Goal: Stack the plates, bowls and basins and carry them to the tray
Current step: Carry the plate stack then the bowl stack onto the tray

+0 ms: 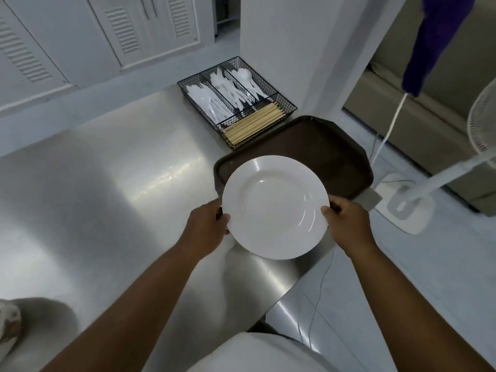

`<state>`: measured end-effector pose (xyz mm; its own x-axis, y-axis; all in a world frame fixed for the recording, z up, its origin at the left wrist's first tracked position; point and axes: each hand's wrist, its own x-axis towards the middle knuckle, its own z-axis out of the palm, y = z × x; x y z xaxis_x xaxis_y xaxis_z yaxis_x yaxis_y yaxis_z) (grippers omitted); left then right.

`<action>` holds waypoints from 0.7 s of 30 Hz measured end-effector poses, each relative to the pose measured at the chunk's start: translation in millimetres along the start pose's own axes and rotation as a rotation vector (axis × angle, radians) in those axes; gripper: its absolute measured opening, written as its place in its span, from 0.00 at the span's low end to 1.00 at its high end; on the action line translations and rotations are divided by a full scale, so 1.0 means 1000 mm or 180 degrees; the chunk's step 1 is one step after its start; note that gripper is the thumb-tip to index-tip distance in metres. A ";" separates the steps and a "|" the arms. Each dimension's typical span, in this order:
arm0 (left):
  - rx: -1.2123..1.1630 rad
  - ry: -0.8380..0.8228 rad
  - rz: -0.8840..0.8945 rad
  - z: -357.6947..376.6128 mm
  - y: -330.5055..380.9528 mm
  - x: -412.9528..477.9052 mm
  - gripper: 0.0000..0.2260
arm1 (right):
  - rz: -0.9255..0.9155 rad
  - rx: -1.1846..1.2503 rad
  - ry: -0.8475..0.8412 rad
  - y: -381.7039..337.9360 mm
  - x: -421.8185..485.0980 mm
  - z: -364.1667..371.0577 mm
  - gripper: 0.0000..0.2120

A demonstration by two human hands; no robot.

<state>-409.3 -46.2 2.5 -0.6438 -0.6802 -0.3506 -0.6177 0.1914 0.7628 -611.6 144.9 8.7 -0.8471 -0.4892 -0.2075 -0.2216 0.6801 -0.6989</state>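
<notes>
A white round plate [273,205] is held level above the steel counter, its far part overlapping the near edge of a dark brown tray [316,149]. My left hand [206,226] grips the plate's left rim, thumb on top. My right hand [346,221] grips the right rim the same way. Whether other dishes sit under the plate is hidden. The tray's visible surface holds nothing.
A black wire cutlery basket [236,100] with white plastic cutlery and wooden chopsticks stands just behind the tray. The steel counter [107,183] stretches left. A white standing fan [413,205] and cables are on the floor at right. A white pillar [300,49] rises behind the tray.
</notes>
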 end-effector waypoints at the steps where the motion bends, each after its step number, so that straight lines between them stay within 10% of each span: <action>1: -0.0016 -0.0001 -0.0024 0.009 0.012 0.015 0.11 | 0.0011 -0.0011 0.0028 0.004 0.016 -0.008 0.08; 21: -0.0576 -0.0371 -0.0363 0.110 0.084 0.171 0.22 | 0.0288 -0.0291 0.0191 0.058 0.202 -0.046 0.11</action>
<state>-620.6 -68.7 -52.8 -0.6288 -0.6018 -0.4923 -0.6051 -0.0188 0.7959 -817.4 110.7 -42.2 -0.8924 -0.3920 -0.2237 -0.1837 0.7682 -0.6133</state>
